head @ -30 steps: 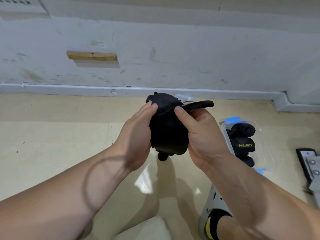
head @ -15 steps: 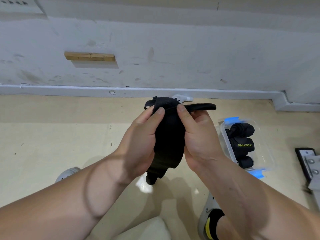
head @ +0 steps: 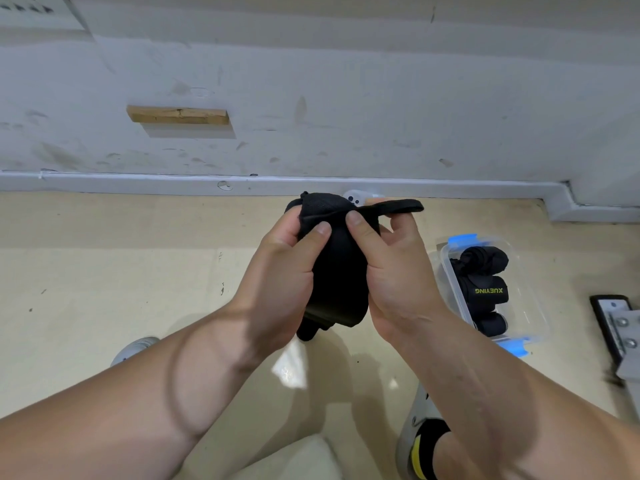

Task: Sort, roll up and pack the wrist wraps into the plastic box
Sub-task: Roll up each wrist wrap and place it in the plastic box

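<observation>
Light: bright, even, soft | Glare: white patch on glossy floor (head: 104, 271) | Shadows: soft, mid-floor | Edges: skirting board (head: 138, 180) bows slightly, wide-angle

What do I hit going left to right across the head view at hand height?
In order: left hand → black wrist wrap → right hand → plastic box with rolled wraps → metal bracket.

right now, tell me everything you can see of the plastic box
The plastic box is clear and rectangular, with a blue clip at its far end and another at its near end. It sits flat on the beige floor, to the person's right. Three black rolled wraps lie in a row inside; the middle one reads XUEYING. Only floor and wraps touch it.
</observation>
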